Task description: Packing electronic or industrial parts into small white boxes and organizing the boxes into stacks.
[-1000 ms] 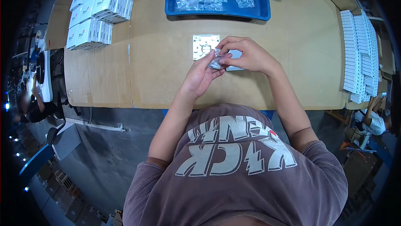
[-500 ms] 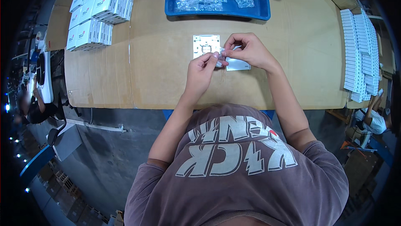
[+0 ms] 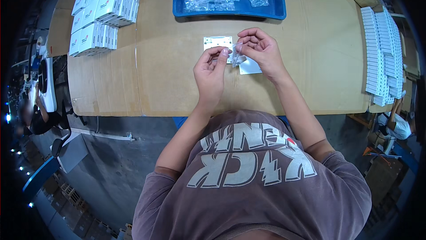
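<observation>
Clear plastic bag (image 3: 236,59) pinched in our right hand (image 3: 265,54)

It hangs at twelve o'clock over the worktop (image 3: 173,84); we cannot tell whether our left hand (image 3: 210,72) grips too. Likely light, limp and slippery: best held by its edge.

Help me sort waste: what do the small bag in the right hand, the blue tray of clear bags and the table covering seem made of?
Small bag: probably thin, glossy plastic film, being see-through and creased.
Blue tray: likely moulded plastic, evenly coloured with slight sheen.
Table covering: apparently matt cardboard, brown with straight creases.
</observation>
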{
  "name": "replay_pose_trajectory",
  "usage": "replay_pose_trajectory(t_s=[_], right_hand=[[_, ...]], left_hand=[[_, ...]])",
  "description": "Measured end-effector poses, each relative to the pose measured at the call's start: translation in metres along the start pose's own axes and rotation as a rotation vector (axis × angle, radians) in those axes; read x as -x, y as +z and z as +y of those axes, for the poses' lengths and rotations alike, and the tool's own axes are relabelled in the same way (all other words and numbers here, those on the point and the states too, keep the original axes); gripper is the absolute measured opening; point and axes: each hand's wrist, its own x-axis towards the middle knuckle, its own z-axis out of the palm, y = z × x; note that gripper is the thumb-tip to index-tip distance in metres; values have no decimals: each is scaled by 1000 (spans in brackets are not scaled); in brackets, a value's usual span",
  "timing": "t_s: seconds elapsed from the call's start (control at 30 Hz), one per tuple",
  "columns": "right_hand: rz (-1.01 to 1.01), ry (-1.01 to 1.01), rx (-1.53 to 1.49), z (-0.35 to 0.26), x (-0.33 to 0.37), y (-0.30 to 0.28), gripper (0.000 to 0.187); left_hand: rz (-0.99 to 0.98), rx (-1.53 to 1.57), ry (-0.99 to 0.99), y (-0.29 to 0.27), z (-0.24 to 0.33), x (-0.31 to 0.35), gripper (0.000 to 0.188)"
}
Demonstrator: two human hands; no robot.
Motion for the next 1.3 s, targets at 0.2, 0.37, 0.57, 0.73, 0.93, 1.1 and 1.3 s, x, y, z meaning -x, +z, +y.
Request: replay_pose_trajectory(t_s=[0.2,0.37,0.57,0.73,0.93,1.1,1.3], right_hand=[[2,57,-20,3,-2,4,21],[-16,95,-24,8,0,4,12],[24,117,-52,12,-1,2,11],[25,100,-56,13,-1,4,12],[9,50,10,12,0,8,11],[16,21,31,15,0,9,10],[4,-17,44,19,-2,9,11]], left_hand=[[38,18,-12,-3,-3,-1,18],[49,28,-15,-7,-8,-3,18],[41,16,-21,-3,-1,-1,18],[39,-40,-15,-4,3,0,17],[68,-70,7,-7,1,-1,16],[71,-96,16,-9,-3,-4,15],[57,-191,57,-8,1,-4,12]])
